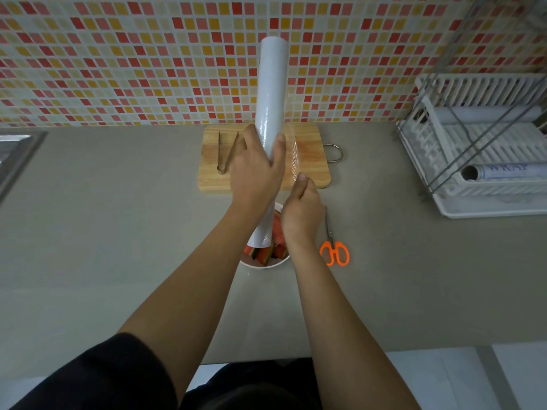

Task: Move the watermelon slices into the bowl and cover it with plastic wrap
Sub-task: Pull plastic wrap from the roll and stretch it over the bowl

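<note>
My left hand (254,167) grips a long white roll of plastic wrap (270,93), held lengthwise away from me above the counter. My right hand (302,208) pinches the loose clear film (291,155) that comes off the roll's right side. Below both hands stands a white bowl (266,264) with several red watermelon slices (266,253) in it. The roll and my forearms hide most of the bowl.
A wooden cutting board (313,170) lies beyond the bowl with metal tongs (226,152) on its left part. Orange-handled scissors (334,250) lie right of the bowl. A white dish rack (485,161) with another wrap roll stands far right. A sink edge (17,155) is far left.
</note>
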The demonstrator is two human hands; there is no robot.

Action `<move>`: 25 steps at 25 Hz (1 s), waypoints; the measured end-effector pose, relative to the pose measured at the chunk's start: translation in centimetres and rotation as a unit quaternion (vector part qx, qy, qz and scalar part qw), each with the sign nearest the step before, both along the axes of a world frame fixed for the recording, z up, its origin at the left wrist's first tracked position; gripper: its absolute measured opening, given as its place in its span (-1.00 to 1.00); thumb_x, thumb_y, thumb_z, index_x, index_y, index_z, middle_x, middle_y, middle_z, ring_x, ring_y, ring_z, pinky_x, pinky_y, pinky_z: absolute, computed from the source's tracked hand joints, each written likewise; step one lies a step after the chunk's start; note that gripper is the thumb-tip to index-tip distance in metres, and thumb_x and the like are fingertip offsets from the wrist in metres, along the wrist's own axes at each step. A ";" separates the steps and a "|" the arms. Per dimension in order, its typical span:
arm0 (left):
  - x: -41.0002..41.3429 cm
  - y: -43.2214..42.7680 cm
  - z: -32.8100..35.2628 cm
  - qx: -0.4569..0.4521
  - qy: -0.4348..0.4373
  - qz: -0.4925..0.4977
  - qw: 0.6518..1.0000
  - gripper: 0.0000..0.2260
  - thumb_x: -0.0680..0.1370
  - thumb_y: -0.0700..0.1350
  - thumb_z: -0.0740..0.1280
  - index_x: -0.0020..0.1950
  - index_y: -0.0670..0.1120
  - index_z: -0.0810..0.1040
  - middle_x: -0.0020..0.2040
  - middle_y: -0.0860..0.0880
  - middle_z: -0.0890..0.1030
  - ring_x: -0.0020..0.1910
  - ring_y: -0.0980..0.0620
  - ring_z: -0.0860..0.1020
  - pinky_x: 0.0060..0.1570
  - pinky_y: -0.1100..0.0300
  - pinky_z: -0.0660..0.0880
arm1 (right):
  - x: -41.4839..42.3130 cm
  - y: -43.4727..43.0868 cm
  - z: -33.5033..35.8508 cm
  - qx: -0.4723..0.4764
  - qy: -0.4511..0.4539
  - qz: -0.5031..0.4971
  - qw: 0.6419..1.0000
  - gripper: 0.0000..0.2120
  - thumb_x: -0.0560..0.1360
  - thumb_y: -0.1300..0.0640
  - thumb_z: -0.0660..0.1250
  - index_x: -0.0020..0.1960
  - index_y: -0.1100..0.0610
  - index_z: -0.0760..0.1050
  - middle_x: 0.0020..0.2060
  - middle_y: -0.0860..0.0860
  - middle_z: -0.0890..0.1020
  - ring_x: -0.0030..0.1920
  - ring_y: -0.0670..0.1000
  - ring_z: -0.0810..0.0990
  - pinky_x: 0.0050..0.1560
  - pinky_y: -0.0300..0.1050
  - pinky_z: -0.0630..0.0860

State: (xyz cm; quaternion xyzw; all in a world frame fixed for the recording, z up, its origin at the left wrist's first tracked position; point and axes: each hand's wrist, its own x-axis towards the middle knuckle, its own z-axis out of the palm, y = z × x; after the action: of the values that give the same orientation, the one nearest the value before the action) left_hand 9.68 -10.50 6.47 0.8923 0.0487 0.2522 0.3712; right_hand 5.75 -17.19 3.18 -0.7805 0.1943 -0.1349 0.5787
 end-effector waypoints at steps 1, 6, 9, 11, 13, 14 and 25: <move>0.0 0.0 0.0 0.020 -0.001 -0.001 1.000 -0.55 0.60 0.10 0.18 0.30 -0.23 0.37 0.08 -0.21 0.54 -0.02 -0.14 0.53 -0.22 0.08 0.47 | 0.1 -0.1 -0.1 -0.004 0.004 0.008 1.000 -0.61 0.63 0.01 -0.04 0.14 0.16 0.50 0.04 0.10 0.63 0.08 0.11 0.54 -0.26 -0.33 0.18; -0.2 0.3 0.2 0.029 0.004 -0.016 0.999 -0.53 0.53 0.15 0.29 0.22 -0.20 0.37 -0.09 -0.07 0.56 -0.18 -0.02 0.55 -0.31 0.16 0.47 | 0.8 -1.7 -0.8 -0.042 0.016 0.050 0.998 -0.62 0.62 0.02 -0.01 0.05 0.20 0.52 -0.06 0.12 0.64 -0.02 0.13 0.54 -0.23 -0.25 0.19; 0.0 1.1 0.1 -0.123 0.132 -0.045 0.983 -0.47 0.39 0.20 0.44 0.06 -0.13 0.30 -0.18 0.09 0.45 -0.24 0.12 0.51 -0.33 0.25 0.46 | 0.4 -3.5 -1.8 -0.059 0.002 0.071 0.996 -0.66 0.61 0.03 0.05 -0.19 0.15 0.46 -0.32 -0.01 0.53 -0.21 0.07 0.48 -0.29 -0.20 0.17; 0.1 1.5 -0.4 -0.210 0.243 -0.058 0.945 -0.51 0.40 0.18 0.43 0.08 -0.12 0.37 -0.09 0.00 0.52 -0.14 0.00 0.57 -0.17 0.08 0.56 | -0.2 -4.7 -3.2 -0.055 0.028 0.077 0.995 -0.68 0.61 0.04 0.07 -0.26 0.12 0.40 -0.36 -0.03 0.49 -0.24 0.05 0.45 -0.25 -0.16 0.20; -0.2 1.8 -0.7 -0.294 0.309 -0.055 0.903 -0.56 0.41 0.19 0.40 0.04 -0.15 0.48 -0.04 -0.11 0.60 -0.11 -0.10 0.62 -0.10 -0.02 0.59 | -0.8 -5.6 -4.7 -0.029 0.065 0.074 0.995 -0.69 0.60 0.04 0.07 -0.23 0.12 0.44 -0.27 0.01 0.55 -0.16 0.05 0.47 -0.16 -0.14 0.31; -0.4 1.9 -0.8 -0.329 0.329 -0.051 0.884 -0.55 0.41 0.18 0.38 0.04 -0.19 0.52 0.00 -0.18 0.62 -0.07 -0.17 0.63 -0.03 -0.09 0.60 | -1.0 -5.8 -5.4 -0.018 0.077 0.071 0.994 -0.69 0.60 0.05 0.08 -0.19 0.14 0.49 -0.20 0.03 0.57 -0.13 0.05 0.49 -0.09 -0.12 0.35; -3.3 1.3 -3.2 -0.111 0.328 -0.044 0.937 -0.42 0.39 0.18 0.44 0.09 -0.13 0.21 -0.08 -0.05 0.47 -0.17 -0.02 0.53 -0.39 0.18 0.36 | -3.3 -4.9 -9.3 0.032 0.086 0.086 0.992 -0.71 0.58 0.12 0.10 0.10 0.13 0.58 0.02 0.05 0.66 0.03 -0.02 0.56 0.12 -0.12 0.44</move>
State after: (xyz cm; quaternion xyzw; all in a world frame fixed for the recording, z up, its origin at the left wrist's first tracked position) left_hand 6.39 -9.25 3.29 0.8798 0.1562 -0.0781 0.4422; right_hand 2.44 -22.06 -6.13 -0.7838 0.1799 -0.0112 0.5943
